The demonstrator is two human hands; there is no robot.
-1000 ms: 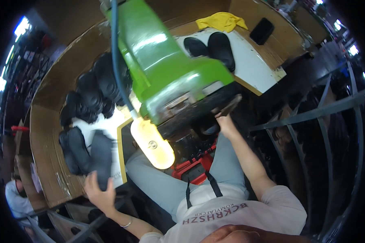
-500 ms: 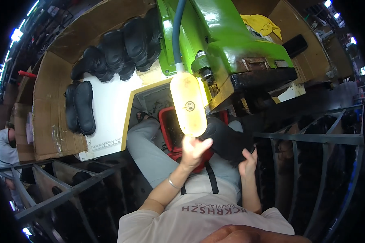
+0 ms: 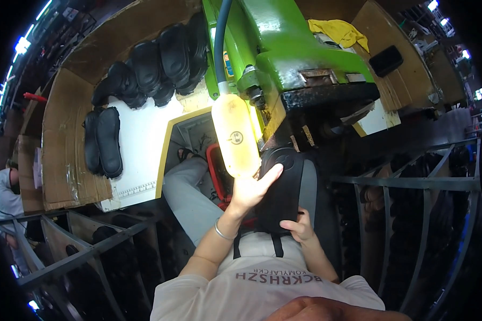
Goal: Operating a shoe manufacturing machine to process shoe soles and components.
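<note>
A long black shoe sole piece [image 3: 280,195] stretches between my hands, in front of my lap and just under the edge of the green machine [image 3: 300,48]. My left hand [image 3: 251,188] grips its left side near the far end, thumb on top; the fingers are partly hidden behind the glowing oblong lamp [image 3: 235,140]. At the near end my right hand [image 3: 300,227] pinches the right corner. Whether the piece is a single layer cannot be made out. On the white table [image 3: 139,134] to the left lie several black soles [image 3: 110,142] in piles.
Cardboard walls [image 3: 72,139] surround the table. A red bin [image 3: 215,168] sits between my knees. Metal racks [image 3: 91,251] with dark items flank me on both sides. A yellow cloth [image 3: 340,33] and a black phone-like slab [image 3: 386,60] lie at the right. Another person [image 3: 6,203] is at far left.
The black sole piece has swung from slanting rightward to pointing away from me. My right hand has come left and nearer my body; my left hand now has its thumb laid over the piece.
</note>
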